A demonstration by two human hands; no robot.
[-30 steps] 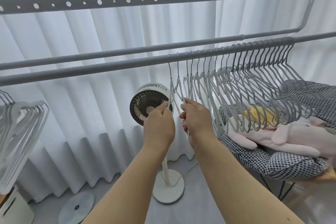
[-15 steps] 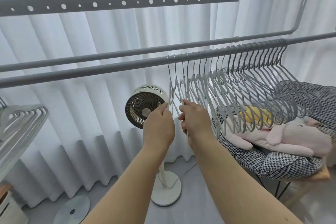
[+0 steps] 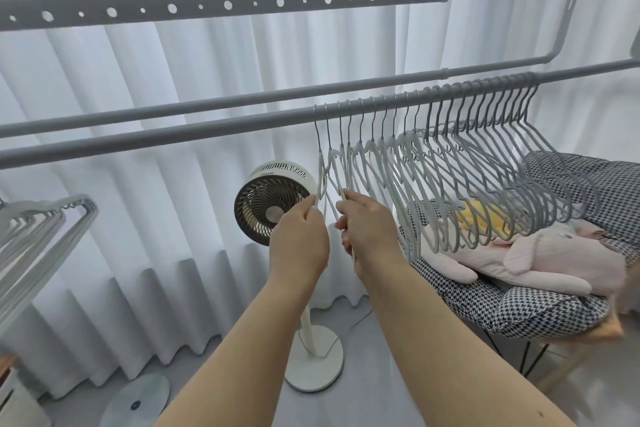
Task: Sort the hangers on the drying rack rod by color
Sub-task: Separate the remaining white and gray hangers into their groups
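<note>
Up near the rod [image 3: 207,140], two white hangers are held by the person's hands. The left hand [image 3: 299,239] is curled, and the lower part of the leftmost white hanger [image 3: 320,177] is pinched between its thumb and fingers. The right hand [image 3: 367,227] is likewise curled round the arm of the next white hanger [image 3: 335,180], part of which is seen running down past the wrist. Both gripped hangers are hooked on the rod at the left end of the row.

Just to the right, more white hangers [image 3: 384,163] are hung close together, and beyond them a dense run of grey hangers [image 3: 512,170] is packed along the rod toward the right edge. A second, thinner bar [image 3: 173,109] is seen just above and behind the rod, and two perforated rails [image 3: 207,3] are set higher up.

Behind the hands a standing fan [image 3: 273,201] is placed in front of a white curtain [image 3: 138,218]. At the far left another bunch of pale hangers [image 3: 31,239] is partly shown. To the right, below the grey hangers, a pink plush toy [image 3: 519,260] is laid on a houndstooth cushion [image 3: 502,305], with something yellow [image 3: 485,218] behind it.
</note>
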